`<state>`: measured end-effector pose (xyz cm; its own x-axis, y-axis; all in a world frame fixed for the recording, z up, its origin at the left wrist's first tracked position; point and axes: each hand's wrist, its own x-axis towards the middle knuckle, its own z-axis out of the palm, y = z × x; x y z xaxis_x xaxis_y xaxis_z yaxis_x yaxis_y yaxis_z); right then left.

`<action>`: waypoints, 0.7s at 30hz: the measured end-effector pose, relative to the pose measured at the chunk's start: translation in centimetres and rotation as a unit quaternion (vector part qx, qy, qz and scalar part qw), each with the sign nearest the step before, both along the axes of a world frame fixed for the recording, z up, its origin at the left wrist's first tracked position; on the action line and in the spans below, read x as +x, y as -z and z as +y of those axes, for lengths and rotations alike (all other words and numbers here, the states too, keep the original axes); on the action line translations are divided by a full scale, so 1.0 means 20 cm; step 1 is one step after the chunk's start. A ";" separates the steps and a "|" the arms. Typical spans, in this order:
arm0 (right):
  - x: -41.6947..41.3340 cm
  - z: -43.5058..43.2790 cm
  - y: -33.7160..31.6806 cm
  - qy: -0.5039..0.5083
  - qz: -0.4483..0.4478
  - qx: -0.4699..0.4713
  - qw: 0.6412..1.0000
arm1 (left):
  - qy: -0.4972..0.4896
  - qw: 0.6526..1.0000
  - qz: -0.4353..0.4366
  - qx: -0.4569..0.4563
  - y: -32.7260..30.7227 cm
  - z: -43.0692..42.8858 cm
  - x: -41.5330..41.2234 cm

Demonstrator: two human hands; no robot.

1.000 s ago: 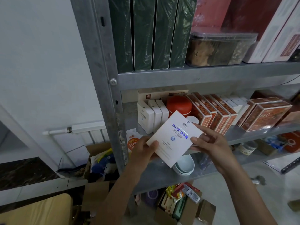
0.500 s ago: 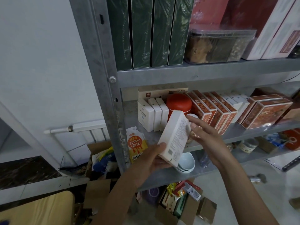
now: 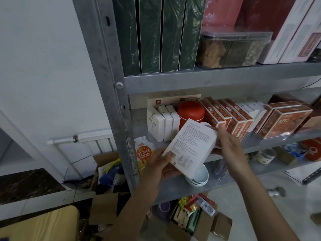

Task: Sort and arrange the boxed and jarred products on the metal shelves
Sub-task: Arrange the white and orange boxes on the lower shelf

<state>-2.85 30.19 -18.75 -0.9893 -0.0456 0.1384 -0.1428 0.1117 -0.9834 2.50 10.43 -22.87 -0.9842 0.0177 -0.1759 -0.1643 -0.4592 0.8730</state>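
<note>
Box: the white box [image 3: 189, 146] is sitting tilted between both hands, printed back up.
Left hand [image 3: 159, 169]: is gripping the near lower corner, thumb pressing the print.
Right hand [image 3: 227, 146]: is curling round the far upper edge, nearer the shelf [image 3: 271, 140].
Long axis: is pointing away from the left fingers toward the red jar [image 3: 191, 110].
Matching boxes [image 3: 163, 122]: are standing beyond the fingertips, to their left.

White bowls [image 3: 199, 176] stacked just below the right hand [image 3: 227, 146] — open cardboard box [image 3: 221, 226] of packets farther down; radiator [image 3: 104, 145] beyond the left hand [image 3: 156, 169].
</note>
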 end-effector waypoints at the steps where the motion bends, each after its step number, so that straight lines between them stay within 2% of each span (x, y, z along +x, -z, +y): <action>1: -0.01 0.02 -0.01 -0.023 -0.015 -0.010 1.000 | -0.006 0.996 -0.040 0.080 0.00 -0.01 0.00; 3: -0.04 0.06 -0.03 -0.103 -0.011 -0.031 0.994 | -0.007 0.972 -0.114 0.207 0.00 -0.02 0.00; 5: -0.07 0.09 -0.04 -0.186 0.008 0.006 0.982 | 0.000 0.956 -0.150 0.253 -0.02 -0.04 0.00; 6: -0.07 0.09 -0.05 -0.217 0.030 0.056 0.974 | 0.008 0.954 -0.161 0.254 -0.03 -0.04 0.00; 8: -0.09 0.06 -0.05 -0.229 0.069 0.137 0.961 | 0.021 0.951 -0.179 0.249 -0.05 -0.04 0.00; 12: -0.13 0.00 -0.06 -0.170 0.087 0.160 0.969 | 0.015 0.950 -0.185 0.251 -0.06 -0.07 -0.02; 13: -0.14 -0.01 -0.06 -0.164 0.091 0.169 0.968 | 0.004 0.965 -0.175 0.195 -0.06 -0.08 -0.02; 15: -0.14 -0.05 -0.06 -0.137 0.108 0.178 0.968 | -0.035 0.989 -0.143 0.005 -0.05 -0.10 -0.03; 17: -0.14 -0.09 -0.03 -0.062 0.148 0.196 0.967 | -0.089 0.971 -0.085 -0.205 -0.03 -0.11 -0.01; 18: -0.14 -0.12 -0.01 -0.020 0.171 0.231 0.958 | -0.126 0.944 -0.032 -0.303 -0.01 -0.12 0.00; 19: -0.14 -0.15 0.01 0.016 0.195 0.281 0.939 | -0.171 0.903 0.042 -0.391 0.01 -0.13 0.02; 21: -0.15 -0.21 0.07 0.076 0.235 0.389 0.888 | -0.259 0.783 0.208 -0.525 0.04 -0.15 0.06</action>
